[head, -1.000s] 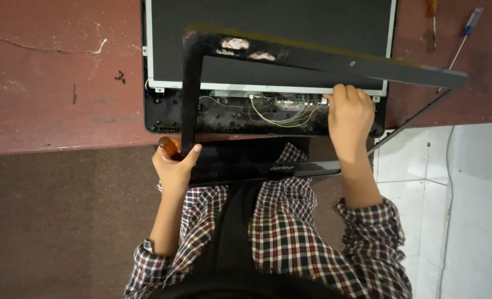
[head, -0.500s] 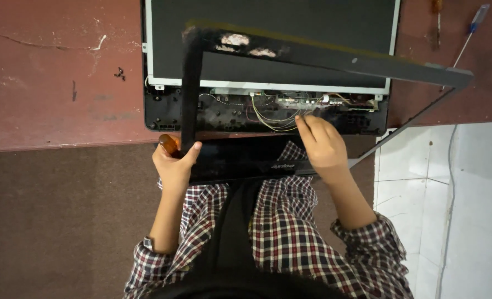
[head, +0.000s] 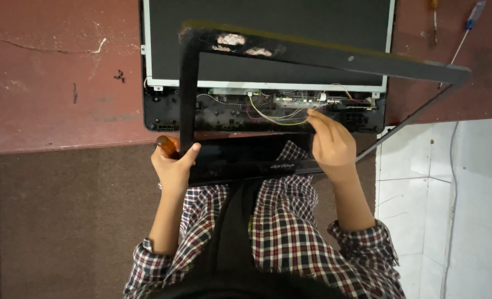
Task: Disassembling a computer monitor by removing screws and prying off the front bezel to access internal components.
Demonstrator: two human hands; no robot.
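Black plastic bezel frame, lifted off the laptop screen on the red table, is gripped at its near-left corner by the left hand, while the right hand pinches wires.

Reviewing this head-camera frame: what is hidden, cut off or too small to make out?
- Orange-handled tool: only the handle end shows; the left hand covers the rest.
- Right hand fingertips: whether they pinch the thin yellow-green wires is too small to tell.
- Dark flat screen panel: top cut off by the frame edge, partly crossed by the lifted black plastic bezel frame.
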